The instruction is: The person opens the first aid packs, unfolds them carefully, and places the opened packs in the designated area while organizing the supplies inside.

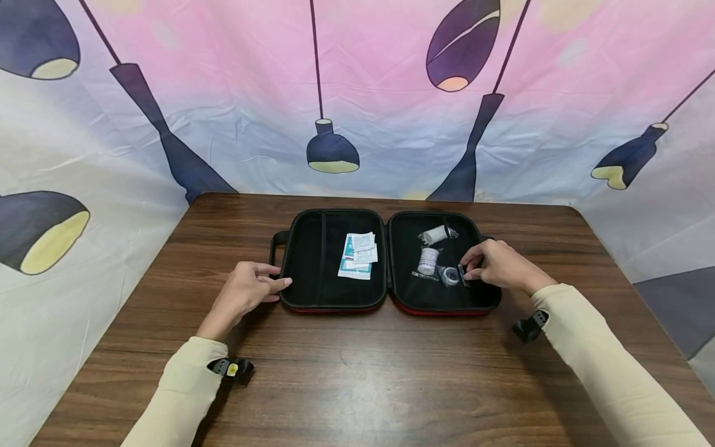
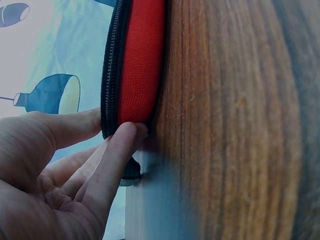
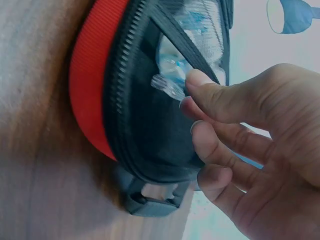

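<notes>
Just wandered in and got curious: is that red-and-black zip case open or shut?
Open: the zip case lies spread on the wood-grain table, halves side by side, flat packets showing inside.

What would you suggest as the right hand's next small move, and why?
Perhaps settle the packet and let go: the right hand seems to pinch it, it already lies inside the case, and the left hand grips the case.

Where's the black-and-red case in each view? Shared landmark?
Head: black-and-red case lies open, just below centre.
Left wrist: case edge, upper part, just left of centre.
Right wrist: case corner, upper left to centre.
Shared landmark: wooden table, right in left wrist, left in right wrist.
</notes>
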A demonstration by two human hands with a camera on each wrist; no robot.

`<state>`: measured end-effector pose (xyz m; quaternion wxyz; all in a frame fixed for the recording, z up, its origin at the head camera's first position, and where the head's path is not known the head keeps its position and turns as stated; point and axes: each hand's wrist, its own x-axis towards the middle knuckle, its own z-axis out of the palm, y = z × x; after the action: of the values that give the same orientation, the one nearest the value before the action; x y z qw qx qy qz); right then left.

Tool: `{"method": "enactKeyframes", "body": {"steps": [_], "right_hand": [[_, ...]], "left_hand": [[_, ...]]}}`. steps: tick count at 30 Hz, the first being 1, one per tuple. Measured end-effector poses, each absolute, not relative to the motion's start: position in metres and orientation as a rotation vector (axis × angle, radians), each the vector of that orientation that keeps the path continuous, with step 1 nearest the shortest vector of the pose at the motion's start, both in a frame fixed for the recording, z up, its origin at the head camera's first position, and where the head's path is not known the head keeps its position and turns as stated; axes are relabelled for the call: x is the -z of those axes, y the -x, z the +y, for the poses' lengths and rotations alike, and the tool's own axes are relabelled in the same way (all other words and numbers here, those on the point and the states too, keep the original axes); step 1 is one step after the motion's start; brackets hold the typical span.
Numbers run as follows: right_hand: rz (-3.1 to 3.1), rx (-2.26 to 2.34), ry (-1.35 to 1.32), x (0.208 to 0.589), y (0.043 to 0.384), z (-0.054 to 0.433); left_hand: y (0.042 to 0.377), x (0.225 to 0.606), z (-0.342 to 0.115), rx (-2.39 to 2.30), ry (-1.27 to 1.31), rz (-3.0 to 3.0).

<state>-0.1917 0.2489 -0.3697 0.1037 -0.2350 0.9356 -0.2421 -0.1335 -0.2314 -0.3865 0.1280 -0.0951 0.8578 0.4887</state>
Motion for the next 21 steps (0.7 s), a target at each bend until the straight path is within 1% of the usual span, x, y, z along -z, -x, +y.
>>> {"method": "enactKeyframes", "body": {"steps": [5,13,21], "right_hand": [[2.79,0.709,0.66,0.362,0.194,0.254],[2.806,0.727,0.602,0.354,0.196,0.262],[2.857,0.726,0.54,0.353,0.198,0.268]], "left_hand": [[0.133,0.386,-0.231,-1.374,0.248,2.53],[0.129,0.382,-0.229,-1.089,0.114,2.749],[0.122,0.371,-0.23,-0.906,0.001,2.981]]}}
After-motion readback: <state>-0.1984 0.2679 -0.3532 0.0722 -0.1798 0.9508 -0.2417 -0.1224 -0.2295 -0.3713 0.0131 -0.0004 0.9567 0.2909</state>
